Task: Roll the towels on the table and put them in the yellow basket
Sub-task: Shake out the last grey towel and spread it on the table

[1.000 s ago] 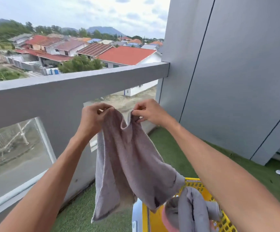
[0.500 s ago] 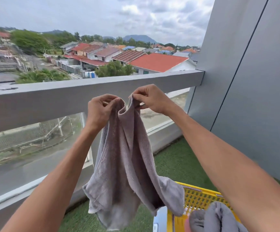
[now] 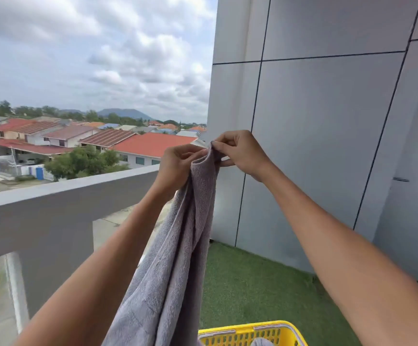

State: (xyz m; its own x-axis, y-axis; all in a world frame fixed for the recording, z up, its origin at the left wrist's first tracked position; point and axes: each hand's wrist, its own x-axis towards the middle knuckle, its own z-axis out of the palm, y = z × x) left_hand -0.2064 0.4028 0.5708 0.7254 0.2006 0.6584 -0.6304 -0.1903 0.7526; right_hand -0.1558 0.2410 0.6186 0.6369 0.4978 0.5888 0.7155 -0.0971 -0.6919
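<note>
Two bare hands are held up high, close together. The left hand has its grip closed on the top edge of a grey towel. The fingers are curled around the cloth. The right hand pinches the same top edge just beside it, with the thumb and first fingers pressed on the cloth. The two hands almost touch at the top of the towel.

The towel hangs straight down from the hands in long soft folds. It is bunched and narrow at the top and gets wider lower down. Its bottom end goes out of view at the lower edge, so I cannot tell where it ends. It is not rolled.

The yellow basket sits low down, just to the right of the hanging towel. Only its top rim and a bit of its wall with small holes can be seen. A bit of grey cloth peeks out inside it.

Green grass carpet covers the floor by the basket. A grey wall with thin dark lines stands on the right. A grey railing runs along the left. Past it are houses with red roofs, trees and a cloudy sky.

No words or labels can be read on anything
</note>
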